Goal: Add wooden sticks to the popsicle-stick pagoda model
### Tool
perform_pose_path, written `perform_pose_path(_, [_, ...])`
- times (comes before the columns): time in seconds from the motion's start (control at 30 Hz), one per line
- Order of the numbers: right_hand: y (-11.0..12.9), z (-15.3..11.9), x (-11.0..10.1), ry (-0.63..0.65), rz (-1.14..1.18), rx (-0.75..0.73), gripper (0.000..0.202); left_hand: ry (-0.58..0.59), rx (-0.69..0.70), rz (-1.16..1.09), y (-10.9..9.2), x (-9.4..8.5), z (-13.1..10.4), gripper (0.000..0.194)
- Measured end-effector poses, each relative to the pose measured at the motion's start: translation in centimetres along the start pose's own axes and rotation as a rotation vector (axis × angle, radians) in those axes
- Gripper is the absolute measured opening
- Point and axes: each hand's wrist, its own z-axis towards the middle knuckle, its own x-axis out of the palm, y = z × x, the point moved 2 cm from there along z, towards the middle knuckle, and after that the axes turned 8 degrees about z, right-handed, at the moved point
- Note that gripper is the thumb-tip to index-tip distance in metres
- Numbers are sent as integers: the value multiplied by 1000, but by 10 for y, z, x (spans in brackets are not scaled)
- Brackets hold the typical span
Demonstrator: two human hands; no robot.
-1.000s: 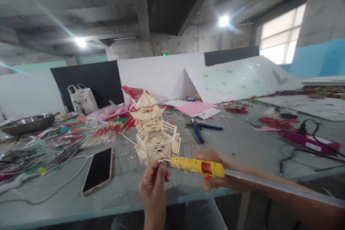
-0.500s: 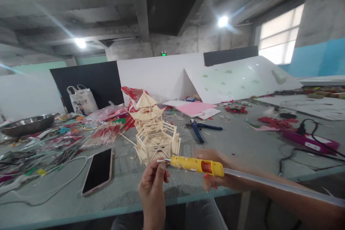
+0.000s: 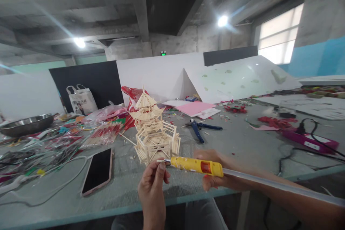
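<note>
A yellow hot glue gun [image 3: 188,164] lies level across the front of the scene, with a long clear glue stick [image 3: 269,182] running out of its back end. My right hand [image 3: 218,169] is closed around its handle, mostly behind the gun. My left hand [image 3: 155,178] pinches a small pale wooden stick [image 3: 160,160] between thumb and forefinger. The metal nozzle [image 3: 167,161] meets the stick at those fingertips. Just behind stands a pagoda model [image 3: 155,134] of thin wooden sticks, with tiered roofs and railings.
Left of my hands lies a phone [image 3: 97,172] beside a white cable. Blue-handled pliers [image 3: 198,129] rest behind the glue gun. A purple power strip [image 3: 309,141] with black cords sits at right. Bagged craft supplies [image 3: 102,134] and a metal bowl [image 3: 28,124] crowd the left.
</note>
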Motion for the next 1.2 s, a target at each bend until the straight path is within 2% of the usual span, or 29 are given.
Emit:
perform_pose_path(0.13, [1,0,0,6,10,59,47,6,7,-2,1,0,0,23])
perform_pose_path(0.3, [-4,-2,2,-15,-13,-6,46,6,11,-5,2,-1,0,22])
perform_pose_path(0.4, [-6,-2,2,-23,5,17,46,2,23,18,3,-2,0,23])
perform_pose_path(0.5, [-5,-1,2,-8,-14,31,45,8,24,31,5,-3,1,24])
perform_pose_path(0.67, [0,0,3,-25,-59,-35,47,25,31,37,6,-2,2,24])
perform_pose_path(0.83, [-2,-1,4,-22,-39,37,47,14,25,26,6,-3,1,24])
perform_pose_path(1.2, [-10,-5,5,-1,-55,8,42,39,33,42,13,-7,3,22])
